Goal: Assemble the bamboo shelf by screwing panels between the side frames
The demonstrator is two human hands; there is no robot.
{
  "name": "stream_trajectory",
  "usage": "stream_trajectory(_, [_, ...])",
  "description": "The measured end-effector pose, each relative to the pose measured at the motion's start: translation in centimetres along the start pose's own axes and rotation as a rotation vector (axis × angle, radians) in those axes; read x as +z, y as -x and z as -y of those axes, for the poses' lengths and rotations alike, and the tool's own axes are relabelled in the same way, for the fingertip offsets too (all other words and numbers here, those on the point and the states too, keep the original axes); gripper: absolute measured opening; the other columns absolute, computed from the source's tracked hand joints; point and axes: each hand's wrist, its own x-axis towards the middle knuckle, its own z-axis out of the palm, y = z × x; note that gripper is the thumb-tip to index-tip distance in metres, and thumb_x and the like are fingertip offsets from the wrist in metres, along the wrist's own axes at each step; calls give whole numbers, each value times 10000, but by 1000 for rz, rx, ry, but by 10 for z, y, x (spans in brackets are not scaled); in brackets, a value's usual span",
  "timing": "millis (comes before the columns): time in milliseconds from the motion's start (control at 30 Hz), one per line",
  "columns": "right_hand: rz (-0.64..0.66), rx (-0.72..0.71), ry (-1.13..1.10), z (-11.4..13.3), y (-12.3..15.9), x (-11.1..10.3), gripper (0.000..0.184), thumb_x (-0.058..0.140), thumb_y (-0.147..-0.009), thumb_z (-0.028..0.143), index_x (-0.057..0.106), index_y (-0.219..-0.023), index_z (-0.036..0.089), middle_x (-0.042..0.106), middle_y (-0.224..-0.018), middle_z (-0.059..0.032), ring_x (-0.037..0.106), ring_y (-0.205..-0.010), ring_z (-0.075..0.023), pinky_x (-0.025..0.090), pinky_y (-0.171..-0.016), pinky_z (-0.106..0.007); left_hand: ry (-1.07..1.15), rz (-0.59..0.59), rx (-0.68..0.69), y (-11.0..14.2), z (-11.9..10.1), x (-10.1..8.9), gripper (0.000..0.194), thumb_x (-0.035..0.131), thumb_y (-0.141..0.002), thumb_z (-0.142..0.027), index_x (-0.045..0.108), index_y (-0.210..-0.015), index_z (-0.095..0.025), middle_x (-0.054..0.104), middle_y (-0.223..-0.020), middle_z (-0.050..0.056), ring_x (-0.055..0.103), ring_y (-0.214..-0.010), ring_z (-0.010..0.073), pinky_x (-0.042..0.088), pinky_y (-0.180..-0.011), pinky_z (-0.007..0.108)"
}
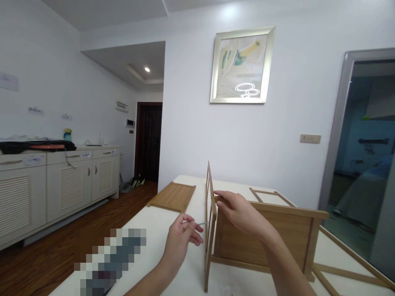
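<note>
A half-built bamboo shelf unit (265, 238) lies on the white table (160, 230). My right hand (239, 211) grips the top edge where an upright side frame (210, 213) meets the wooden panel. My left hand (182, 238) is closed in a pinch on a thin metal pin (202, 224), its tip touching the outer face of the side frame.
A flat bamboo board (173, 196) lies at the table's far left edge. Loose wooden frames (271, 196) lie behind and to the right of the unit. White cabinets (58, 181) line the left wall. A blurred patch covers the table's near left corner. A glass door stands at the right.
</note>
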Motion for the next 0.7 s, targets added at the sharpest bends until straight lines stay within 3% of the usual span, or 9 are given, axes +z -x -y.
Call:
stream_trajectory(167, [-64,6,-25,1,-4,6,349,391,-942,290,701,-1082,213,724,-1013,-88,642,-918,-226,455,-810,-319,-24,-89,143,-26,-40,15,327,675,-750,-415,521,-867,-152,697,-693,55,632,-535,137,480,-518,244])
stream_trajectory(367, [-72,28,-15,0,-6,9,348,396,-937,309,701,-1084,228,721,-1064,-73,646,-964,-232,461,-825,-318,-188,-226,265,-65,-65,32,154,578,-800,-303,575,-814,-150,623,-582,2,527,-439,85,362,-418,182])
stream_trajectory(533, [-68,53,52,-1,-8,11,348,416,-930,342,700,-1104,242,731,-1010,-61,651,-910,-226,467,-770,-311,-195,-176,207,-73,-66,41,87,548,-783,-236,543,-722,-173,548,-517,-33,463,-403,77,296,-381,175])
stream_trajectory(700, [-69,45,73,-3,-10,14,354,417,-925,341,695,-1115,233,726,-987,-69,642,-899,-227,463,-751,-306,-182,-192,207,-76,-49,36,98,517,-792,-240,512,-707,-191,477,-487,-64,407,-410,77,279,-398,185])
